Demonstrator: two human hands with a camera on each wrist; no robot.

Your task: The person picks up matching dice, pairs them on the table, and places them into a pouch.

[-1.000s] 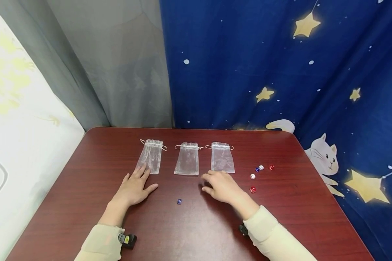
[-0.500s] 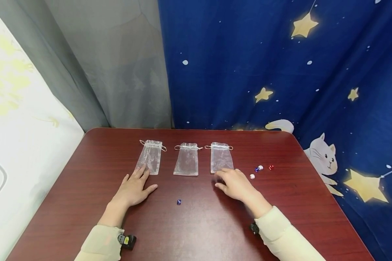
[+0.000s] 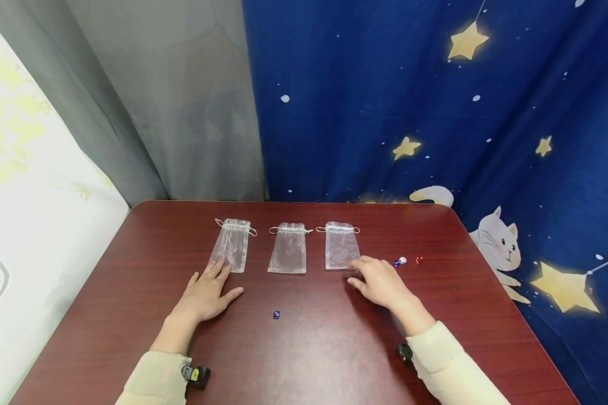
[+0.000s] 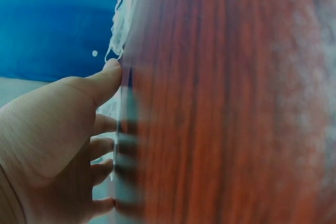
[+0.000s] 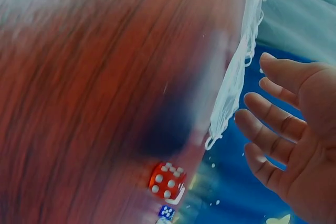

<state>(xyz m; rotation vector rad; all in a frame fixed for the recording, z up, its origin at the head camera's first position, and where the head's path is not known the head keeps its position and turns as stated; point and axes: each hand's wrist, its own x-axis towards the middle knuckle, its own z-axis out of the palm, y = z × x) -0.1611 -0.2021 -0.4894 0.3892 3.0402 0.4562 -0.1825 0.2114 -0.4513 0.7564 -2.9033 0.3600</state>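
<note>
Three sheer white drawstring pouches lie flat in a row: a left pouch, a middle pouch and a right pouch. My left hand rests palm down, its spread fingertips on the lower end of the left pouch. Over the table by the right pouch's lower corner is my right hand; the right wrist view shows its fingers loosely bent and holding nothing. A red die and a blue die appear there. In the head view the right hand hides the nearer dice.
A lone blue die lies between the hands on the brown table. Beyond the right hand are a white die, a blue die and a red die. Curtains hang behind the table.
My right hand has moved rightward, from below the right pouch toward the dice, and now covers the nearer white and red dice. The left hand stays in place.
</note>
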